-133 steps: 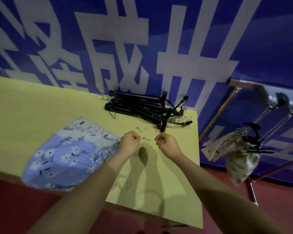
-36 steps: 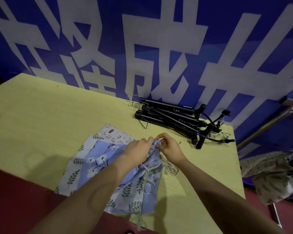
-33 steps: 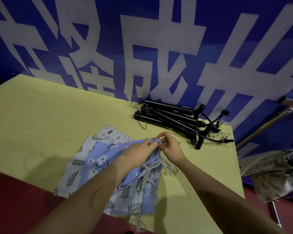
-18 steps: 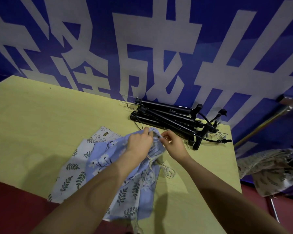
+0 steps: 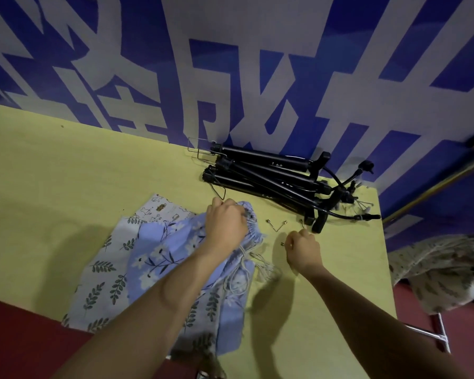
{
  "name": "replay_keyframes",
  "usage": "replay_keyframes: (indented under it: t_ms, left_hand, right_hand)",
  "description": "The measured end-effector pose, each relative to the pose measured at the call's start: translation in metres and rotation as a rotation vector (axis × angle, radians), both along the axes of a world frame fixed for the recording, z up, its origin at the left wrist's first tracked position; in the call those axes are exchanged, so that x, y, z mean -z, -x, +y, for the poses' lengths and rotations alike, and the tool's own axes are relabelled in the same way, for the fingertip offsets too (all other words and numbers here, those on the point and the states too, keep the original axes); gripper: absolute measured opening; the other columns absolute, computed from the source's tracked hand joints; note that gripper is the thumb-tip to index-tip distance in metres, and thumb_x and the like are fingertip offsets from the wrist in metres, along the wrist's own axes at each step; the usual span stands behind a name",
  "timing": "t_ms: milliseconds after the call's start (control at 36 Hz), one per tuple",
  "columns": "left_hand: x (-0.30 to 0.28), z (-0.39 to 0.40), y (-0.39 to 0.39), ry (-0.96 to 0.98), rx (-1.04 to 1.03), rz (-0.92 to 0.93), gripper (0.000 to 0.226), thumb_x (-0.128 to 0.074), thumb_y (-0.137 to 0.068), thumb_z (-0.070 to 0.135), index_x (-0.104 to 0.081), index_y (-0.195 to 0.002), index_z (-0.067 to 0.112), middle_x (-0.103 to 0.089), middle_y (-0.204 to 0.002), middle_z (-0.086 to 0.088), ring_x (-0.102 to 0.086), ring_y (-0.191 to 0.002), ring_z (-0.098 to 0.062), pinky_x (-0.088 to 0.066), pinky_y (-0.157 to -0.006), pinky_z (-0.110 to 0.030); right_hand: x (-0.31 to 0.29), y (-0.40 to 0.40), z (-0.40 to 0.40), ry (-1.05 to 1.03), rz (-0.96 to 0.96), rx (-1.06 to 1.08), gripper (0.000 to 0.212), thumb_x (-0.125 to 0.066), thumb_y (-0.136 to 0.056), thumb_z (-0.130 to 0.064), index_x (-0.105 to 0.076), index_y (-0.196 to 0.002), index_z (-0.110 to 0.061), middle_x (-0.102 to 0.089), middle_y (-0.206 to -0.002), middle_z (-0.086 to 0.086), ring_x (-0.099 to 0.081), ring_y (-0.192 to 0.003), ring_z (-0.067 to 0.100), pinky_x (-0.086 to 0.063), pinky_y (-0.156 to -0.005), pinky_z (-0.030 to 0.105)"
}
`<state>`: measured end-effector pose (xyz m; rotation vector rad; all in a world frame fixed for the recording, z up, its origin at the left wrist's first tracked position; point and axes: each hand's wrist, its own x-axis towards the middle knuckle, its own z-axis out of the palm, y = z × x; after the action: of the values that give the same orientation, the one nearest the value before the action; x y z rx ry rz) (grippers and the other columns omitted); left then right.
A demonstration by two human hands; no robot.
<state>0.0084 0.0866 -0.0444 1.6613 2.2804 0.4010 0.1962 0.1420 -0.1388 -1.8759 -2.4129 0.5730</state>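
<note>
A person's left-hand grip [image 5: 226,228] is curled tight around the gathered, ruffled waistband of a soft blue flowered garment [image 5: 162,250]. The garment lies rumpled on the smooth yellow bench [image 5: 66,173], toward its right end, over a paler leaf-print cloth [image 5: 104,269]. Just beside the fabric, the right-hand grip [image 5: 303,251] pinches a small metal pin [image 5: 283,244] between its fingertips. A thin white cord [image 5: 241,274] trails in loose loops from the waistband between the two arms. Two more slim pins [image 5: 271,224] lie in a V on the bench just beyond. A heap of black plastic hangers [image 5: 279,181] with wire hooks rests at the foot of the blue wall [image 5: 340,119], lettered in white.
</note>
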Motion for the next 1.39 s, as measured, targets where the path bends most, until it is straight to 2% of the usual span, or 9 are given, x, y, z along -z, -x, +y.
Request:
replay_keyframes:
  t_ms: [111, 194, 333, 417, 556, 667, 889, 1222, 1389]
  left_hand:
    - [-0.002, 0.001, 0.005, 0.015, 0.018, -0.102, 0.035, -0.042, -0.094, 0.009, -0.068, -0.115, 0.018, -0.061, -0.122, 0.000, -0.043, -0.111, -0.027, -0.040, -0.090, -0.034]
    - [-0.004, 0.000, 0.010, 0.068, 0.046, -0.174, 0.038, -0.042, -0.094, 0.005, -0.066, -0.120, 0.019, -0.060, -0.126, -0.004, -0.052, -0.109, -0.027, -0.046, -0.084, -0.035]
    - [-0.010, -0.002, 0.015, 0.123, -0.004, -0.284, 0.042, -0.041, -0.095, 0.003, -0.061, -0.127, 0.020, -0.064, -0.121, -0.014, -0.054, -0.060, -0.024, -0.042, -0.057, -0.030]
    - [-0.018, -0.005, 0.018, 0.115, -0.008, -0.288, 0.043, -0.042, -0.094, 0.003, -0.057, -0.131, 0.021, -0.062, -0.124, -0.015, -0.059, -0.069, -0.030, -0.048, -0.061, -0.034]
    - [-0.029, -0.011, 0.029, 0.077, 0.003, -0.340, 0.045, -0.041, -0.092, 0.002, -0.056, -0.131, 0.020, -0.060, -0.127, -0.014, -0.055, -0.069, -0.028, -0.047, -0.062, -0.036]
    - [-0.036, -0.019, 0.041, 0.047, 0.032, -0.316, 0.046, -0.041, -0.092, 0.001, -0.054, -0.133, 0.018, -0.056, -0.133, -0.010, -0.060, -0.092, -0.032, -0.050, -0.074, -0.037]
    - [-0.041, -0.027, 0.056, 0.065, 0.101, -0.123, 0.048, -0.041, -0.095, 0.008, -0.039, -0.143, 0.012, -0.038, -0.143, -0.009, -0.048, -0.121, -0.032, -0.047, -0.093, -0.044]
    - [-0.048, -0.015, 0.039, 0.022, 0.082, 0.105, 0.038, -0.042, -0.096, 0.018, -0.047, -0.133, 0.009, -0.043, -0.134, -0.010, -0.060, -0.098, -0.033, -0.038, -0.068, -0.034]
    - [-0.045, 0.005, 0.037, 0.013, 0.008, 0.102, 0.033, -0.041, -0.096, 0.018, -0.053, -0.126, 0.007, -0.048, -0.129, -0.012, -0.059, -0.097, -0.032, -0.039, -0.067, -0.034]
  right_hand:
    - [0.001, 0.001, -0.004, -0.008, 0.029, -0.023, 0.018, -0.041, -0.095, -0.011, -0.057, -0.102, -0.012, -0.055, -0.109, 0.009, -0.048, -0.105, 0.027, -0.034, -0.094, 0.037]
    - [-0.015, 0.015, -0.006, -0.024, 0.309, 0.050, 0.013, -0.048, -0.093, -0.009, -0.055, -0.087, -0.019, -0.056, -0.098, 0.000, -0.050, -0.099, 0.019, -0.030, -0.088, 0.034]
    - [-0.057, 0.048, -0.010, -0.038, 0.719, 0.091, 0.006, -0.061, -0.088, -0.010, -0.063, -0.086, -0.015, -0.056, -0.103, 0.005, -0.048, -0.099, 0.016, -0.037, -0.087, 0.029]
    - [-0.079, 0.060, -0.018, 0.023, 0.850, 0.042, 0.012, -0.064, -0.086, -0.007, -0.063, -0.081, -0.018, -0.057, -0.102, 0.004, -0.045, -0.102, 0.013, -0.032, -0.088, 0.022]
    - [-0.077, 0.077, -0.035, 0.088, 0.633, -0.092, 0.010, -0.067, -0.085, -0.016, -0.062, -0.081, -0.024, -0.048, -0.113, 0.003, -0.043, -0.114, 0.022, -0.036, -0.101, 0.038]
    - [-0.075, 0.092, -0.048, 0.030, 0.569, -0.103, 0.004, -0.059, -0.090, -0.009, -0.063, -0.091, -0.010, -0.046, -0.097, 0.003, -0.044, -0.092, 0.016, -0.034, -0.082, 0.021]
    - [-0.083, 0.105, -0.054, -0.010, 0.464, -0.177, 0.046, -0.062, -0.090, -0.011, -0.046, -0.134, -0.012, -0.043, -0.119, 0.012, -0.050, -0.103, 0.025, -0.033, -0.085, 0.021]
    - [-0.099, 0.095, -0.013, -0.133, 0.632, -0.087, 0.015, -0.052, -0.093, -0.010, -0.060, -0.106, -0.008, -0.045, -0.108, 0.001, -0.049, -0.087, 0.011, -0.045, -0.081, 0.029]
    - [-0.095, 0.091, 0.030, 0.004, 0.407, -0.023, 0.026, -0.048, -0.094, -0.014, -0.053, -0.118, -0.006, -0.050, -0.118, 0.010, -0.055, -0.099, 0.029, -0.048, -0.083, 0.040]
